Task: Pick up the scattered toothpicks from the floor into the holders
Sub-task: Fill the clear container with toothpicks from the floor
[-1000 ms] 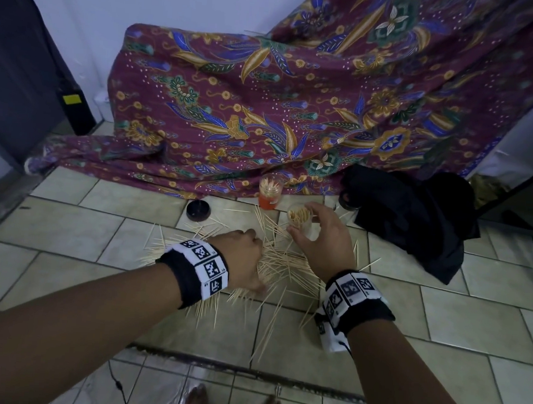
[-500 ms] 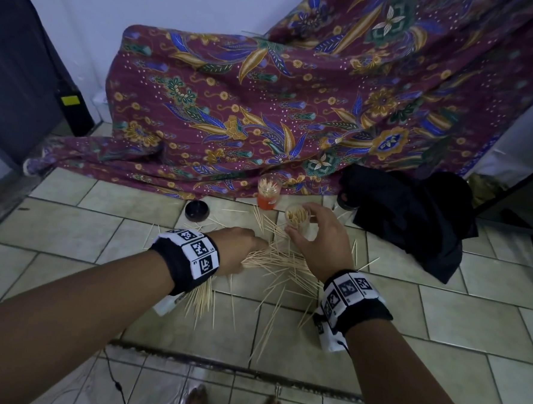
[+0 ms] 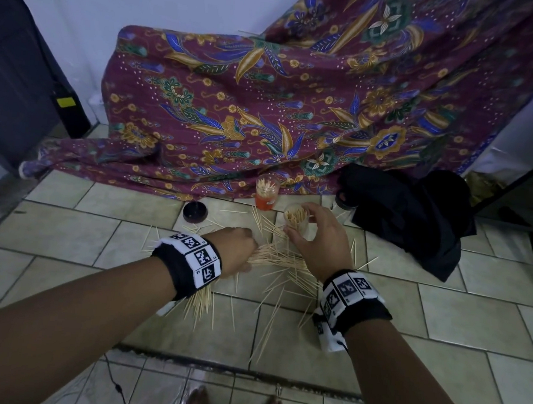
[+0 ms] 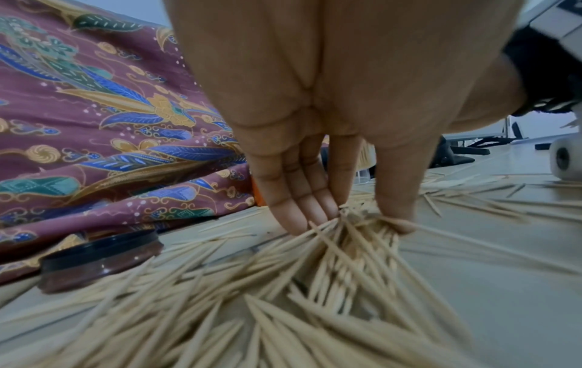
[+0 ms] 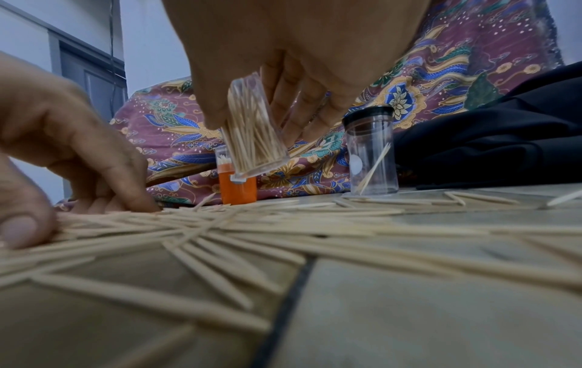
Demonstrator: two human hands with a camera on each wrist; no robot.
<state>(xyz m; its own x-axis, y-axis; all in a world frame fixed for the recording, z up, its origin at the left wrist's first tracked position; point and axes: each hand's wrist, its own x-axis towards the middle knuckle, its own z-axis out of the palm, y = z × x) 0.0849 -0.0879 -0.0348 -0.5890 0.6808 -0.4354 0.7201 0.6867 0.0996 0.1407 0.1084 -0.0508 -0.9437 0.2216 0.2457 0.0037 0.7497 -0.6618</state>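
On the tiled floor (image 3: 70, 230), near the hem of the patterned cloth (image 3: 264, 108) along its far edge, a dark round lid (image 3: 195, 211) lay at the left of the scatter. Just right of it the left hand (image 3: 235, 250) was lowered onto the toothpicks (image 3: 274, 258), its fingers (image 4: 293, 199) and thumb drawn together and pinching a bunch of them where they fanned out over the tiles. Further sticks spread toward the near edge of the floor, some under the left wristband (image 3: 193, 263). Beyond the pile, touching the cloth's hem, stood an orange holder (image 3: 266, 195) with toothpicks in it. To its right the right hand (image 3: 316, 239) grasped a clear holder (image 5: 253, 134), thumb on one side and fingers on the other, lifted off the floor and tilted, well filled with sticks. Right again, an upright clear jar with a black cap (image 5: 371, 152) held one leaning toothpick, just beside a heap of black fabric (image 3: 414, 217).
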